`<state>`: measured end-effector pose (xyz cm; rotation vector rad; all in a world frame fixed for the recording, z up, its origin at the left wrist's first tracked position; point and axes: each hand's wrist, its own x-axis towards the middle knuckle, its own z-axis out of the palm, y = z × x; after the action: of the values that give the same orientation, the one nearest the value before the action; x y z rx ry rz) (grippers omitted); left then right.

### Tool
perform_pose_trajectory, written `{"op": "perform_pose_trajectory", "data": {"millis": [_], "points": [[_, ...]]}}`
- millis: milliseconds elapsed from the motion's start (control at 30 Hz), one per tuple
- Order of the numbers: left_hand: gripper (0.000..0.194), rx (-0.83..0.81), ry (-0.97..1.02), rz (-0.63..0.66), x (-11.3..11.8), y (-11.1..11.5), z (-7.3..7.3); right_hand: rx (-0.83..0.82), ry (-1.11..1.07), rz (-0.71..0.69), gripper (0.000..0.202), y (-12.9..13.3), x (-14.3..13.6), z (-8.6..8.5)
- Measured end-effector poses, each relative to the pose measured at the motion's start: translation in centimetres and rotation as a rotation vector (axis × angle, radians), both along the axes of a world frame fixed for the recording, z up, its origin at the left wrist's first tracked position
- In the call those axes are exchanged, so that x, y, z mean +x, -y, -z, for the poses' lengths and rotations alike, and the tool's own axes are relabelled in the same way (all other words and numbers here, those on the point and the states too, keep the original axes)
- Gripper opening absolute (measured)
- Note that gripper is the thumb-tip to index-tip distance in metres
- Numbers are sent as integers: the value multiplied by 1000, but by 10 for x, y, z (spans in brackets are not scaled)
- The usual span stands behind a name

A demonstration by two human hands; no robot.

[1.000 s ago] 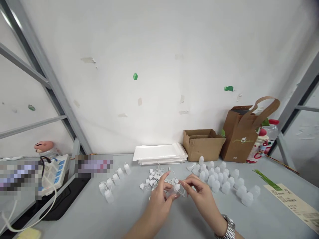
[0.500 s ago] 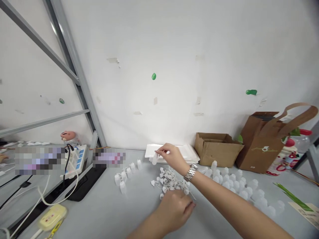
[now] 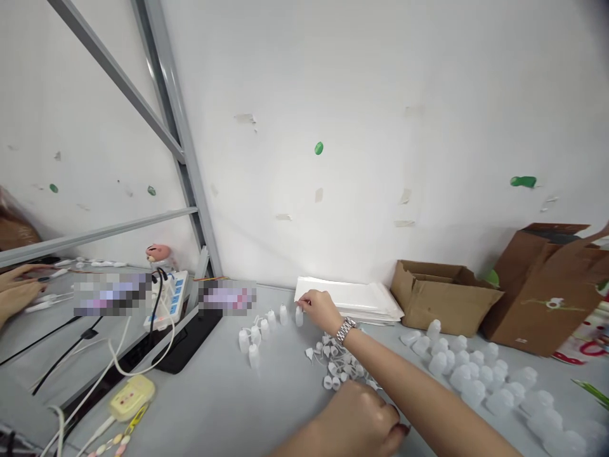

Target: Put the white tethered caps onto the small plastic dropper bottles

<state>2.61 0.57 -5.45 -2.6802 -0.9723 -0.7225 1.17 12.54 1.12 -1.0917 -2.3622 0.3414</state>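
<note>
My right hand [image 3: 320, 310], with a metal watch on its wrist, pinches the top of a small white bottle [image 3: 299, 316] that stands upright at the right end of a bent row of similar bottles [image 3: 265, 328]. My left hand [image 3: 364, 416] is low in the view, fingers curled, just in front of a pile of small white caps with thin tails [image 3: 340, 362]. What it holds, if anything, is hidden. Many translucent bottles [image 3: 461, 376] stand close together on the right, one of them lying on its side.
White flat packets [image 3: 349, 298] lie stacked against the wall, beside an open cardboard box [image 3: 442, 308] and a brown paper bag [image 3: 537, 298]. At left are a power strip [image 3: 178, 295], cables, a black tray [image 3: 190, 343], a yellow device [image 3: 132, 398] and another person's hand [image 3: 21, 289].
My right hand has lowered the tilted bottle to stand upright on the table by the row. The view has turned left, and the other person's hand shows more.
</note>
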Motion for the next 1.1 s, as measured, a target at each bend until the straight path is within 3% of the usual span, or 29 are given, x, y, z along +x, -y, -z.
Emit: {"op": "perform_pose_trajectory", "data": {"millis": [167, 300, 467, 600, 700, 833, 1100], "points": [[23, -13, -14, -10, -4, 1, -10, 73, 9, 21, 21, 4, 5, -2], [21, -61, -36, -25, -7, 4, -16, 154, -15, 73, 21, 15, 30, -12], [18, -179, -23, -89, -8, 9, -23, 227, 21, 171, 21, 39, 105, -9], [35, -411, 218, -335, -12, 5, -34, 358, 238, 327, 22, 52, 176, 11], [39, -558, 425, -528, -21, -4, -40, 455, 423, 355, 26, 59, 208, 23], [37, -643, 528, -648, -33, -17, -41, 511, 463, 401, 21, 68, 224, 25], [31, -606, 461, -680, -35, -20, -37, 410, 476, 457, 7, 67, 247, 26]]}}
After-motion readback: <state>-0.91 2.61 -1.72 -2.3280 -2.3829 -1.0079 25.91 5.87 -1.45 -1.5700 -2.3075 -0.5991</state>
